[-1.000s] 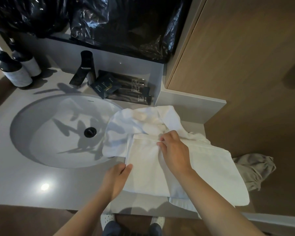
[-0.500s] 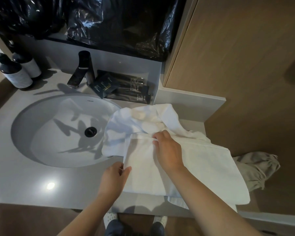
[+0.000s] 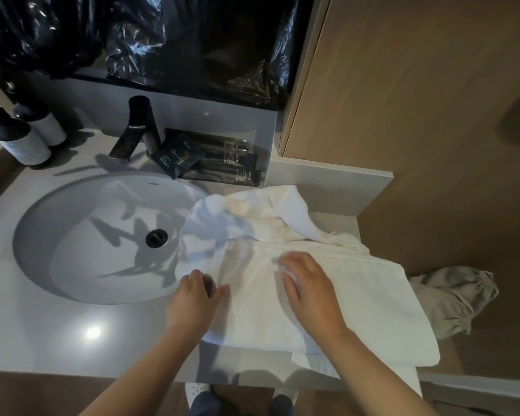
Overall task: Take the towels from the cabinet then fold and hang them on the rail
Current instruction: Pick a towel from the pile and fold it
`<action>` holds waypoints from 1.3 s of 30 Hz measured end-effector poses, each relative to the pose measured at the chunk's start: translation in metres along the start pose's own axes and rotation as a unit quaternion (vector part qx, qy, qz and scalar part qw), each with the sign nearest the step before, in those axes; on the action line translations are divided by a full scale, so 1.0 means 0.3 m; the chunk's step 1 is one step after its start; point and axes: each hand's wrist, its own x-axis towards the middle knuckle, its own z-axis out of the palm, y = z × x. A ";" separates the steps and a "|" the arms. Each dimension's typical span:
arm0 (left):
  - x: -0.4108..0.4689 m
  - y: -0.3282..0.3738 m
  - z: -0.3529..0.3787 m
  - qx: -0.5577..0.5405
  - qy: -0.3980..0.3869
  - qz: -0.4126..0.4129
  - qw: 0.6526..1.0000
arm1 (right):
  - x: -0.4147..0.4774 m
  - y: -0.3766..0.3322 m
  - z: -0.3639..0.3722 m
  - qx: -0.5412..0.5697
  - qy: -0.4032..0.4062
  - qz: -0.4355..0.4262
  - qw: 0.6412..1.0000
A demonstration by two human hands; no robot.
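A white towel [image 3: 364, 307] lies partly folded on the grey countertop [image 3: 42, 340] to the right of the sink, its right end hanging past the counter edge. A second white towel [image 3: 252, 214] lies crumpled just behind it, reaching over the basin rim. My left hand [image 3: 194, 301] pinches the folded towel's left edge between thumb and curled fingers. On the middle of the same towel rests my right hand [image 3: 308, 291], palm down, fingers pointing left. No rail is in view.
The oval sink [image 3: 81, 235] with a black drain fills the left. Behind it stand a black faucet [image 3: 140, 127], two pump bottles [image 3: 21, 139] and dark toiletry packets [image 3: 210, 159]. Black plastic [image 3: 192, 40] covers the mirror. A wooden cabinet [image 3: 418, 100] rises at right; a beige cloth [image 3: 454, 298] lies below it.
My right hand left the towel's far edge and slid toward me onto the towel's middle. My left hand stayed at the left edge, shifting slightly.
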 end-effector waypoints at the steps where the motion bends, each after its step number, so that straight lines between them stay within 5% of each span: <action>1: 0.009 0.008 0.002 -0.010 0.004 -0.006 1.000 | -0.021 0.012 0.005 -0.035 0.003 -0.009 0.999; 7: 0.048 0.031 0.010 0.005 -0.014 -0.022 1.000 | -0.053 0.076 0.073 -0.256 -0.134 0.008 0.957; 15: 0.044 0.044 0.004 0.025 -0.018 -0.032 0.999 | -0.044 0.125 0.088 -0.271 -0.180 0.006 0.946; 19: 0.006 0.085 -0.025 0.067 0.037 0.059 0.995 | -0.106 0.166 0.015 -0.272 -0.152 0.056 0.949; 24: -0.107 0.251 -0.008 0.005 0.012 0.320 0.947 | -0.210 0.229 -0.104 -0.226 -0.078 0.167 0.956; 29: -0.181 0.412 0.092 0.034 -0.046 0.453 0.889 | -0.314 0.306 -0.188 -0.168 -0.051 0.277 0.945; 33: -0.171 0.446 0.188 0.163 -0.139 0.422 0.881 | -0.393 0.347 -0.218 -0.076 -0.045 0.343 0.935; 39: -0.148 0.453 0.243 0.276 -0.159 0.397 0.861 | -0.441 0.365 -0.273 0.130 0.054 0.413 0.900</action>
